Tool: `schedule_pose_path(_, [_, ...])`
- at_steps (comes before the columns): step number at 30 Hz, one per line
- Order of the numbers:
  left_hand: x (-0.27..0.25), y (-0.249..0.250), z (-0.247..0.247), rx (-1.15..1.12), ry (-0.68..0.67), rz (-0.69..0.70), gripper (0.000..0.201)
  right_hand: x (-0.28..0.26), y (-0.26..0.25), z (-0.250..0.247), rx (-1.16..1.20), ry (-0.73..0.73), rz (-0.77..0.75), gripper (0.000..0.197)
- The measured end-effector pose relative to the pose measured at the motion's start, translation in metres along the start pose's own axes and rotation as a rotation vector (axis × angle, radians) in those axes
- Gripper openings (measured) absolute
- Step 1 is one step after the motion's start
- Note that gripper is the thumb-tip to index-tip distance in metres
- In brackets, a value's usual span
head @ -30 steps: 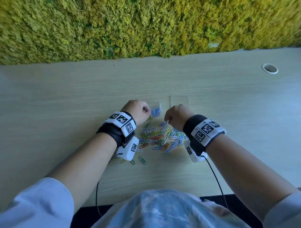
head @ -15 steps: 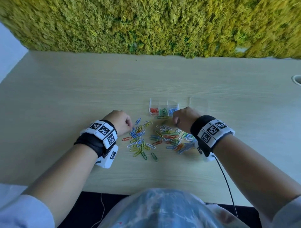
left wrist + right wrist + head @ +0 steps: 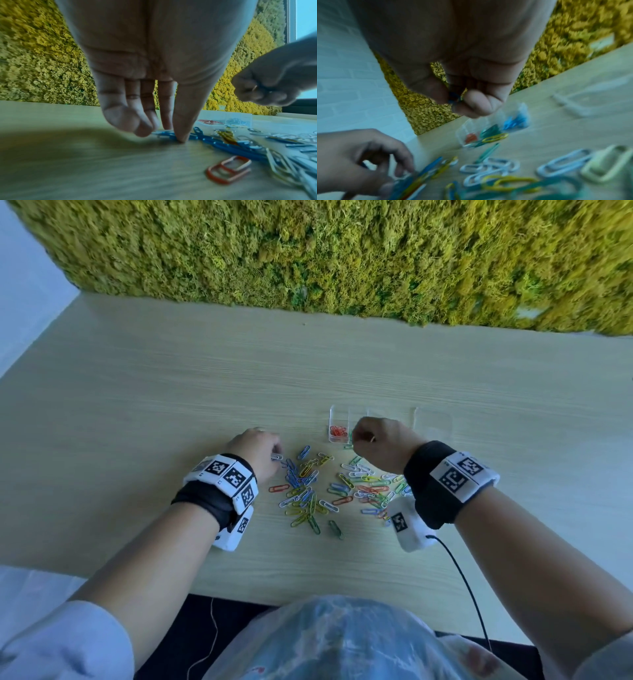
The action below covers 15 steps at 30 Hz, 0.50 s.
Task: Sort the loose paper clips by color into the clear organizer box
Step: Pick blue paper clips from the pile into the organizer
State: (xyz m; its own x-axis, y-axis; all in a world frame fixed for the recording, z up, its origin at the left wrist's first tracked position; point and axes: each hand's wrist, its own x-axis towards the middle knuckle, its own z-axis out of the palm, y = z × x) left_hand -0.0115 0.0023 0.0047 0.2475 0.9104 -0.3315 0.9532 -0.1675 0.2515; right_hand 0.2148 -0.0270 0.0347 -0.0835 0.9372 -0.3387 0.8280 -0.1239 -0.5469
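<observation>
Paper clips, small coated-wire loops in mixed colours, lie scattered on the pale wood desk just before the clear plastic organizer box. Head view: the left hand works the pile's left edge; the right hand is raised by the box.

Left wrist view: thumb and fingertips pin a blue clip flat.

Right wrist view: curled fingers pinch clips. Light, stiff, slippery; pinch each across its edges.
</observation>
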Motion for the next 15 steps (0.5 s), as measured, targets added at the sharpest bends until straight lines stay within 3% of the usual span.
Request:
schedule_pose_path(3, [0.001,0.001,-0.001,0.016,0.001,0.001,0.015,0.009,-0.025,0.007,0.333,-0.100,0.070,0.015])
schedule_pose_path(5, [0.002,0.002,-0.002,0.002,0.006,-0.004,0.009,0.019,-0.037,0.014,0.367,-0.131,0.075,0.014])
schedule_pose_path(8, [0.004,0.000,-0.004,-0.011,-0.010,-0.007,0.005,0.029,-0.050,0.024,0.037,-0.055,-0.049,0.005])
schedule_pose_path(15, [0.005,-0.002,-0.006,0.007,0.031,0.021,0.010,0.057,-0.061,0.045,-0.565,-0.150,-0.136,0.028])
